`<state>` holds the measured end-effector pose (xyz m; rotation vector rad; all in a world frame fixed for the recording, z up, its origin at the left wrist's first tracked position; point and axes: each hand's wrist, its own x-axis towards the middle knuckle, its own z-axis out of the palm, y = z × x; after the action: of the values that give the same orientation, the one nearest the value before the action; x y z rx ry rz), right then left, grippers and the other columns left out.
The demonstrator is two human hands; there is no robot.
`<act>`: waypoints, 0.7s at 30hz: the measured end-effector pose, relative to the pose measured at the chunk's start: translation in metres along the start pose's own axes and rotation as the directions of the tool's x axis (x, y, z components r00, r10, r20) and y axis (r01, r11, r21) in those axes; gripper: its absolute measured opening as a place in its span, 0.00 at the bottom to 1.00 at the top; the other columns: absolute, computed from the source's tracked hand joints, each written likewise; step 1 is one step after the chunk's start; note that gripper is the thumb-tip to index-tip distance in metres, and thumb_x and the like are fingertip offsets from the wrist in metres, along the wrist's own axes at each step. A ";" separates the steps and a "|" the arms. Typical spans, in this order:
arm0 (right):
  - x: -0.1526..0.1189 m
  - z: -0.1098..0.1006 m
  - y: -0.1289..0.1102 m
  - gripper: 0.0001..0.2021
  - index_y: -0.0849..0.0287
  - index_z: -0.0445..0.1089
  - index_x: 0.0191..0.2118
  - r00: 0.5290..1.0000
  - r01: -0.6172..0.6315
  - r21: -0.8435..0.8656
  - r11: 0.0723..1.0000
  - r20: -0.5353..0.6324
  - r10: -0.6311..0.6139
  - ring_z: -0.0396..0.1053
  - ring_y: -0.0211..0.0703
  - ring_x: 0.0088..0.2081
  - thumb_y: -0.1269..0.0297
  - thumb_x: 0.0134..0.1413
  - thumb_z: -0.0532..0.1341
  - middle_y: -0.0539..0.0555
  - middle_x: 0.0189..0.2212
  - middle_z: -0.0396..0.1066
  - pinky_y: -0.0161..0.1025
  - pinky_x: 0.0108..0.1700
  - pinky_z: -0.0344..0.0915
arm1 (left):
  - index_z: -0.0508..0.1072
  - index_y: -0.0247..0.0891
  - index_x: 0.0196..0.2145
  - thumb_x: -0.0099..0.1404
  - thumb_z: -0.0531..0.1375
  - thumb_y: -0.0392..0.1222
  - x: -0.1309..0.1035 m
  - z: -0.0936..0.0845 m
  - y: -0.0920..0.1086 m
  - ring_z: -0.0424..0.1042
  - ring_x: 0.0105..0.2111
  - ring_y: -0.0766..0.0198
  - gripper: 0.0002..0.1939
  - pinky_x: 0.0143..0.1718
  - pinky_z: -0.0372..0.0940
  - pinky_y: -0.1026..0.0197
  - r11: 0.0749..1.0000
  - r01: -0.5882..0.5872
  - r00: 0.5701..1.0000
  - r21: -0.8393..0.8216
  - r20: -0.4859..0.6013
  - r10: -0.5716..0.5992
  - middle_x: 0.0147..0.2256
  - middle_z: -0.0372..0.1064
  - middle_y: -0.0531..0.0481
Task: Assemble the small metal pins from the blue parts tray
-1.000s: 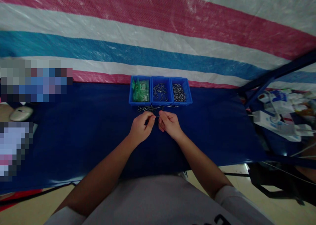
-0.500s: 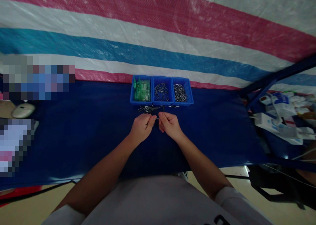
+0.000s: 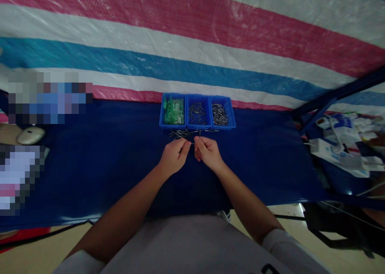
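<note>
My left hand (image 3: 175, 155) and my right hand (image 3: 208, 150) are both closed, fingertips facing each other just above the dark blue table. Between their pinched fingers runs a thin metal rod (image 3: 193, 143), gripped from either side; its exact kind is too small to make out. Beyond my fingers lies a loose pile of thin metal pins (image 3: 179, 133). Behind that stand three blue bins (image 3: 197, 126) side by side. Green and clear plastic packets (image 3: 173, 111) fill the left one, scattered short metal pins (image 3: 197, 112) lie in the middle one, and many darker metal pieces (image 3: 220, 114) in the right one.
A striped plastic sheet (image 3: 192, 45) hangs behind the dark blue table (image 3: 264, 153). At far left are a computer mouse (image 3: 31, 135) and a blurred-out screen. To the right, past a blue frame post (image 3: 317, 113), lie a white power strip (image 3: 337, 155) and cables.
The view has shifted very slightly. Both hands keep their pinch on the thin rod, with almost no movement between them.
</note>
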<state>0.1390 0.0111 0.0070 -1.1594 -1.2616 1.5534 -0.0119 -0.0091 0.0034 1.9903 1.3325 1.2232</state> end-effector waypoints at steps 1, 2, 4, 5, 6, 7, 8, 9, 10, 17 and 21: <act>0.000 0.000 0.000 0.26 0.58 0.61 0.21 1.000 0.001 -0.001 1.000 0.007 -0.001 0.55 0.30 0.11 0.39 0.54 0.59 0.42 0.09 0.55 0.31 0.15 0.49 | 0.65 0.38 0.24 0.72 0.50 0.43 0.000 0.000 0.000 0.64 0.20 0.69 0.18 0.24 0.57 0.65 1.000 -0.005 1.000 0.003 -0.006 0.005 0.20 0.63 0.55; -0.001 0.001 -0.001 0.26 0.58 0.61 0.21 1.000 0.004 -0.001 1.000 0.012 -0.004 0.55 0.30 0.11 0.40 0.55 0.59 0.42 0.09 0.55 0.31 0.15 0.49 | 0.64 0.38 0.22 0.72 0.49 0.43 0.000 0.000 -0.001 0.63 0.20 0.69 0.20 0.24 0.57 0.65 1.000 -0.014 1.000 0.008 -0.013 0.014 0.19 0.62 0.55; -0.001 0.001 -0.002 0.26 0.58 0.61 0.20 1.000 0.014 -0.006 1.000 0.015 -0.014 0.55 0.30 0.11 0.40 0.55 0.59 0.43 0.09 0.55 0.31 0.16 0.49 | 0.62 0.38 0.20 0.72 0.50 0.44 0.001 0.000 -0.003 0.62 0.19 0.69 0.22 0.24 0.56 0.65 0.999 -0.032 0.999 0.015 -0.021 0.032 0.18 0.60 0.55; -0.001 0.001 -0.003 0.26 0.58 0.61 0.20 1.000 0.018 -0.011 1.000 0.013 -0.018 0.55 0.30 0.11 0.40 0.55 0.59 0.43 0.09 0.55 0.31 0.16 0.49 | 0.62 0.38 0.19 0.72 0.50 0.44 0.000 0.001 -0.004 0.61 0.19 0.69 0.23 0.24 0.56 0.64 0.999 -0.037 0.999 0.017 -0.023 0.038 0.17 0.59 0.55; -0.001 0.001 -0.003 0.26 0.58 0.61 0.20 1.000 0.021 -0.013 1.000 0.009 -0.021 0.56 0.30 0.11 0.40 0.55 0.59 0.43 0.09 0.55 0.31 0.16 0.49 | 0.62 0.38 0.19 0.72 0.50 0.45 0.000 0.001 -0.004 0.61 0.19 0.69 0.23 0.24 0.57 0.64 0.999 -0.039 0.999 0.015 -0.023 0.040 0.17 0.59 0.55; -0.001 0.000 -0.004 0.26 0.58 0.61 0.20 1.000 0.022 -0.015 1.000 0.004 -0.022 0.56 0.30 0.11 0.40 0.55 0.59 0.43 0.09 0.55 0.31 0.16 0.49 | 0.63 0.38 0.20 0.72 0.50 0.45 0.000 0.001 -0.005 0.62 0.19 0.69 0.22 0.24 0.57 0.65 0.999 -0.036 0.999 0.009 -0.022 0.036 0.17 0.59 0.55; -0.001 0.000 -0.005 0.26 0.58 0.61 0.20 1.000 0.022 -0.015 1.000 -0.002 -0.022 0.56 0.30 0.11 0.39 0.54 0.59 0.43 0.09 0.55 0.31 0.16 0.50 | 0.65 0.38 0.22 0.72 0.50 0.45 0.000 0.002 -0.005 0.63 0.20 0.69 0.21 0.25 0.58 0.65 1.000 -0.028 0.999 -0.002 -0.021 0.027 0.18 0.61 0.55; -0.001 0.000 -0.006 0.27 0.58 0.61 0.20 1.000 0.022 -0.012 1.000 -0.009 -0.022 0.56 0.30 0.11 0.39 0.54 0.60 0.43 0.09 0.55 0.31 0.16 0.50 | 0.68 0.37 0.25 0.72 0.51 0.45 -0.001 0.002 -0.005 0.64 0.21 0.69 0.19 0.25 0.59 0.65 1.000 -0.014 1.000 -0.018 -0.019 0.014 0.20 0.63 0.54; -0.001 0.000 -0.007 0.27 0.58 0.61 0.20 1.000 0.020 -0.007 1.000 -0.018 -0.020 0.56 0.30 0.11 0.39 0.54 0.60 0.43 0.09 0.55 0.31 0.16 0.50 | 0.69 0.37 0.28 0.72 0.52 0.45 -0.002 0.002 -0.005 0.65 0.21 0.70 0.16 0.25 0.60 0.66 0.999 0.001 1.000 -0.036 -0.017 -0.002 0.21 0.65 0.54; 0.001 -0.003 -0.010 0.26 0.58 0.61 0.19 0.998 0.026 0.045 0.999 -0.062 -0.023 0.54 0.30 0.10 0.40 0.52 0.61 0.42 0.09 0.54 0.31 0.15 0.50 | 0.71 0.37 0.38 0.70 0.54 0.42 -0.003 0.003 -0.004 0.67 0.23 0.71 0.08 0.26 0.61 0.67 0.997 0.000 1.000 -0.074 -0.008 -0.001 0.27 0.71 0.53; 0.001 -0.002 -0.009 0.26 0.58 0.61 0.19 0.999 0.016 0.021 1.000 -0.041 -0.015 0.55 0.30 0.10 0.39 0.52 0.61 0.42 0.09 0.54 0.31 0.15 0.50 | 0.71 0.37 0.31 0.71 0.51 0.42 0.000 -0.001 -0.002 0.66 0.22 0.70 0.13 0.25 0.60 0.66 1.000 -0.008 1.000 -0.016 -0.008 0.008 0.24 0.69 0.53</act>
<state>0.1413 0.0139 0.0154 -1.1591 -1.2217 1.5210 -0.0136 -0.0086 0.0020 1.9836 1.3154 1.2423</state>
